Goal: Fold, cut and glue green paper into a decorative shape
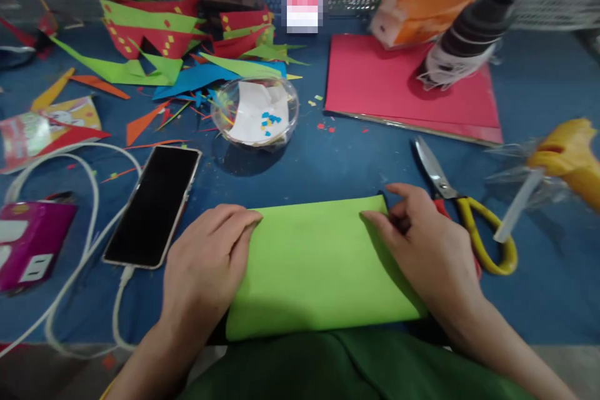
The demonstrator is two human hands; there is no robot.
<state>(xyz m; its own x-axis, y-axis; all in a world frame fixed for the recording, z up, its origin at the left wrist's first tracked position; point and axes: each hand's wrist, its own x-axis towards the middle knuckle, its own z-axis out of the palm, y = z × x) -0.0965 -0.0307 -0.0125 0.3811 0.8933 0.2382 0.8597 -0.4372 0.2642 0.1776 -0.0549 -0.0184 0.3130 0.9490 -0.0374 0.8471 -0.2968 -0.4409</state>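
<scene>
Green sheet point(323, 262): laid flat at the middle of the bench point(347, 165)'s near edge, between both hands; dark edge visible under its far right corner.
Left hand point(206, 269): thumb and forefinger pressed together, sheet's far left corner pinched.
Right hand point(434, 250): thumb laid on the sheet near its far right corner, forefinger extended past it, other fingers curled; cannot be told whether the sheet is pinched.
Phone point(154, 206): placed just left of the left hand, screen dark, white cable point(120, 300) plugged into its near end.
Purple item point(59, 231): set at the bench's left edge, partly cut off.
Scissors point(435, 169): laid just beside the right hand, blades pointed at the far edge.
Yellow tool point(569, 156): placed by the right edge, its white stick point(518, 206) seen across the yellow scissor handle.
Red sheets point(370, 87): stacked toward the far right corner, black bottle point(469, 31) stood on top.
Clear bowl point(294, 109): set mid-bench, toward the far edge; white paper and blue bits contained.
Paper cuttings point(140, 72): heaped along the far edge, left half.
</scene>
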